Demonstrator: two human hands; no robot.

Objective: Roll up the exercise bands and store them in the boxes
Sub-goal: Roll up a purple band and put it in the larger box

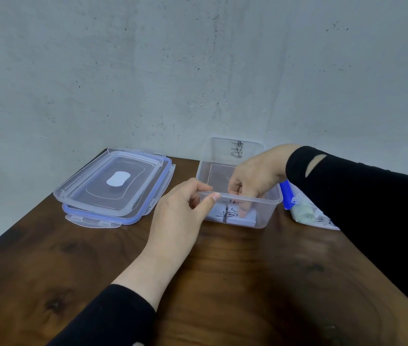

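One pale rolled band lay inside the box, pressed down by right hand fingertips; soft, light, probably springy, best pinched across its coil. Left hand pinched the box's near rim; lids lay left.

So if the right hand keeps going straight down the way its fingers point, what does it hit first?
Most likely the pale rolled band lying on the floor of the clear box. The right hand points down inside the box, fingertips at or just above that roll; whether they touch is unclear through the plastic.
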